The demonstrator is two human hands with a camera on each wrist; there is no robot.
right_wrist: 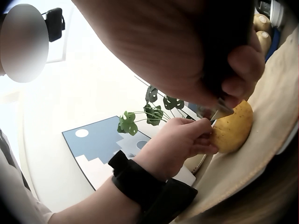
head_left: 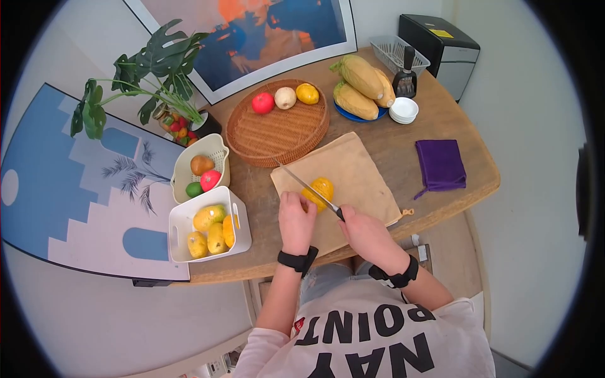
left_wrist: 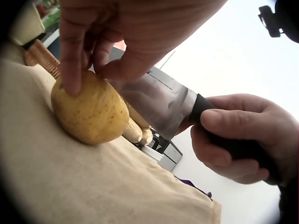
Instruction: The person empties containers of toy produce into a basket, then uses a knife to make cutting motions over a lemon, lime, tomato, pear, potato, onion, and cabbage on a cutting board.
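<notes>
A yellow potato [head_left: 323,189] lies on the tan cloth [head_left: 356,167] at the front of the table. My left hand [head_left: 297,220] holds its near left side, with the fingertips on the skin, as the potato [left_wrist: 91,109] shows in the left wrist view. The black handle of a broad-bladed kitchen knife [left_wrist: 156,100] is gripped in my right hand [head_left: 368,236]. Its blade stands over the potato, edge close to the skin and to the left fingertips. From the right wrist view, the right hand [right_wrist: 173,51] hides most of the blade.
Left of the cloth stand a white bin [head_left: 178,246] of yellow produce and a cream basket [head_left: 220,157] of fruit. A round wicker tray [head_left: 277,129] sits behind. Corn [head_left: 357,101] on a blue plate, white bowls [head_left: 404,111] and a purple cloth [head_left: 440,165] are to the right.
</notes>
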